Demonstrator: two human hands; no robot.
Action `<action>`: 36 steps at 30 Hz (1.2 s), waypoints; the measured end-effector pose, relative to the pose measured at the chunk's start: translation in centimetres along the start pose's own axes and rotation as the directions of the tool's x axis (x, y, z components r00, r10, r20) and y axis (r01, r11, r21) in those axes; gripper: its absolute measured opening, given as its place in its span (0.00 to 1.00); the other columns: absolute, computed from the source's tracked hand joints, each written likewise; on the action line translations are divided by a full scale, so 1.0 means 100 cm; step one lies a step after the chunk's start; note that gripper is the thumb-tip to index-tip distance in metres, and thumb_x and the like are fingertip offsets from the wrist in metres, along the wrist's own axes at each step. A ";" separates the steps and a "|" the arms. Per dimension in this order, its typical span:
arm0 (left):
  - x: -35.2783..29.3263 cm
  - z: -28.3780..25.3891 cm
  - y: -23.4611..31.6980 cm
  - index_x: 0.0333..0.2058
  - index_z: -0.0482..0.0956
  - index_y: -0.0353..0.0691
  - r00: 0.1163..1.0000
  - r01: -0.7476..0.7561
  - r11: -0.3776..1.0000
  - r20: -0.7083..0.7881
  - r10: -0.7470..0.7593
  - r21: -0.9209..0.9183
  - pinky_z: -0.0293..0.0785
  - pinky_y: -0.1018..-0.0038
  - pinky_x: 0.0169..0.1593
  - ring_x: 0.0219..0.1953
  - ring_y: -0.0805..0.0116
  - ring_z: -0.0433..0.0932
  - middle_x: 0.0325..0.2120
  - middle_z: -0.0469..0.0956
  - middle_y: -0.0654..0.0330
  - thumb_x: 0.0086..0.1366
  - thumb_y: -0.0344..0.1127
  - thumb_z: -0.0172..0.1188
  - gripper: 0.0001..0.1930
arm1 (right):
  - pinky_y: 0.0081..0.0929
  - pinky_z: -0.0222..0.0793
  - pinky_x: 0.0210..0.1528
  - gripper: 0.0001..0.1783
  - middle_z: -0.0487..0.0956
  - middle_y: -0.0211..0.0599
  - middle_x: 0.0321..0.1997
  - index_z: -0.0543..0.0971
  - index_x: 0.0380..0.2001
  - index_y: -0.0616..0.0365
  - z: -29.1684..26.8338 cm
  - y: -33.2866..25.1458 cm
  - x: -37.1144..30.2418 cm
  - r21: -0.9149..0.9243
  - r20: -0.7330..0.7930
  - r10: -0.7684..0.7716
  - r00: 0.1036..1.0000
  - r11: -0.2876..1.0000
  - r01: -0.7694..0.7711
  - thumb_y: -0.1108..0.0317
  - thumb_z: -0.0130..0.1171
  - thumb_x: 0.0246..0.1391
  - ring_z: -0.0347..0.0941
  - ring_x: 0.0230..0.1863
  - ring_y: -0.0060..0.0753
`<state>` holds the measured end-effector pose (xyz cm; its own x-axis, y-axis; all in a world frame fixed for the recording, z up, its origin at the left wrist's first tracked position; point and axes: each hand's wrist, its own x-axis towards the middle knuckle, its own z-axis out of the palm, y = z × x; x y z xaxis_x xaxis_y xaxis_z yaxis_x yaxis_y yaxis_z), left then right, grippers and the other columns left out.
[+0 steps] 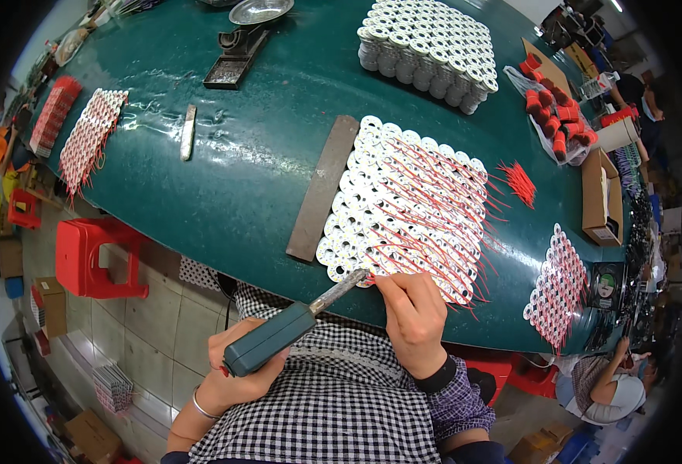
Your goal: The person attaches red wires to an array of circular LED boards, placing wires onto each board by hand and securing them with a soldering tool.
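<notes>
Panel of white round boards [364, 182] lies just right of the brown bar [323, 189], thin red wires [426, 213] strewn across it. Beyond the bar's near end, the left hand [252, 384] wraps the soldering iron [271, 339], its shaft slanting away rightward to the panel's near corner; the right hand [418, 321], closer, pinches a red wire there, fingertips together.

A black-and-white checked apron [317, 417] covers the lap, crossed by a pale, lacy trim [345, 355]. A slim silvery bangle [202, 407] circles the wrist behind the left hand [249, 384]. Behind the right hand [420, 319] sits a purple checked sleeve [460, 398], gathered into a snug black cuff [438, 377]. Dark navy cloth [474, 453] shows near the right elbow.
</notes>
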<state>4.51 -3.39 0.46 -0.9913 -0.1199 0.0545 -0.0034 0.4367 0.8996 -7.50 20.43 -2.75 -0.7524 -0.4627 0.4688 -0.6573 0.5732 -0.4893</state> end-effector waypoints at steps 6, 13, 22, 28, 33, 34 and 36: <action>0.001 -0.002 0.000 0.33 0.84 0.29 1.000 0.006 1.000 0.013 -0.007 0.019 0.80 0.70 0.33 0.29 0.60 0.84 0.30 0.83 0.51 0.50 0.23 0.72 0.11 | 0.34 0.72 0.35 0.17 0.79 0.40 0.36 0.83 0.41 0.66 0.000 -0.002 0.001 -0.008 -0.002 0.005 1.000 1.000 -0.005 0.83 0.65 0.44 0.75 0.35 0.40; 0.002 -0.002 0.002 0.33 0.84 0.29 1.000 0.017 1.000 0.009 -0.017 0.020 0.78 0.72 0.31 0.27 0.61 0.83 0.28 0.82 0.53 0.50 0.23 0.73 0.11 | 0.34 0.73 0.35 0.17 0.79 0.40 0.36 0.83 0.41 0.65 0.001 -0.003 0.001 -0.022 -0.008 0.006 1.000 1.000 -0.007 0.83 0.65 0.45 0.75 0.35 0.40; -0.020 -0.006 -0.004 0.39 0.85 0.28 0.982 0.170 0.982 -0.067 -0.175 -0.082 0.78 0.74 0.30 0.26 0.63 0.83 0.30 0.83 0.51 0.50 0.25 0.72 0.15 | 0.34 0.73 0.36 0.16 0.79 0.39 0.36 0.83 0.41 0.66 0.002 -0.004 0.001 -0.045 -0.013 0.013 1.000 0.999 -0.013 0.83 0.65 0.45 0.75 0.35 0.40; -0.023 -0.006 -0.009 0.38 0.85 0.28 0.993 0.085 0.996 -0.081 -0.086 -0.023 0.78 0.73 0.30 0.26 0.63 0.82 0.29 0.83 0.51 0.51 0.25 0.71 0.14 | 0.35 0.72 0.36 0.16 0.80 0.39 0.36 0.83 0.40 0.66 -0.001 -0.009 0.002 -0.088 -0.094 -0.037 0.995 0.996 0.029 0.83 0.65 0.44 0.77 0.36 0.40; -0.024 -0.005 -0.011 0.38 0.85 0.28 0.995 0.078 0.997 -0.059 -0.078 -0.001 0.79 0.73 0.31 0.27 0.62 0.83 0.30 0.84 0.50 0.51 0.24 0.72 0.14 | 0.34 0.72 0.36 0.17 0.80 0.38 0.36 0.84 0.40 0.66 0.004 -0.009 -0.001 0.002 -0.048 -0.046 0.998 0.999 0.046 0.82 0.65 0.43 0.77 0.35 0.39; -0.023 -0.004 -0.010 0.37 0.85 0.28 0.996 0.054 0.999 -0.070 -0.054 -0.005 0.79 0.73 0.31 0.27 0.62 0.84 0.30 0.84 0.50 0.51 0.24 0.72 0.14 | 0.34 0.72 0.36 0.17 0.80 0.38 0.36 0.84 0.40 0.66 0.005 -0.009 -0.001 0.003 -0.047 -0.047 0.998 0.999 0.047 0.82 0.65 0.43 0.77 0.35 0.39; -0.019 -0.006 -0.006 0.37 0.85 0.28 0.998 0.046 0.999 -0.050 -0.046 0.010 0.80 0.72 0.32 0.28 0.61 0.84 0.31 0.84 0.50 0.51 0.25 0.72 0.13 | 0.34 0.72 0.36 0.17 0.80 0.38 0.35 0.84 0.41 0.66 0.006 -0.009 -0.001 0.000 -0.038 -0.040 0.998 0.999 0.040 0.82 0.65 0.42 0.77 0.35 0.39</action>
<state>6.51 -3.95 0.06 -0.9822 -0.1845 0.0353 -0.0505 0.4400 0.8966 -6.87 19.57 -2.83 -0.7234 -0.4591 0.5157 -0.6868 0.5545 -0.4699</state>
